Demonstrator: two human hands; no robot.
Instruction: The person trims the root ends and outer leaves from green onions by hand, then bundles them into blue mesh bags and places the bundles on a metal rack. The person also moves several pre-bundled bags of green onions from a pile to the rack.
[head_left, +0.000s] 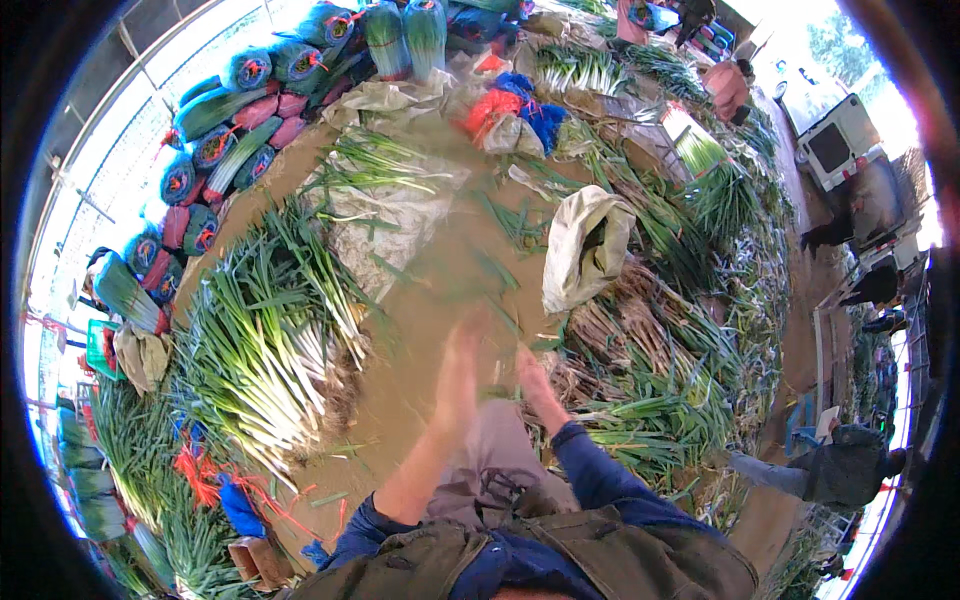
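Both of my hands are stretched out low in front of my knees, blurred, over a brown dirt floor. My left hand (466, 337) seems to hold nothing, though its fingers are too smeared to make out. My right hand (529, 367) is close to the roots of some green onions (585, 375); whether it touches them cannot be told. To the left lies a large heap of green onions (277, 360) with white stalks, roots towards me. A crumpled whitish woven sack (589, 244) stands beyond my right hand, beside more onions with brown roots (652, 322).
Wrapped onion bundles (247, 71) are stacked along the left and far side. Red and blue plastic ties (491, 112) lie ahead, others (199, 476) lower left, near a brick (259, 562). Several people, one a walking person (847, 469), and a white vehicle (836, 142) are at the right.
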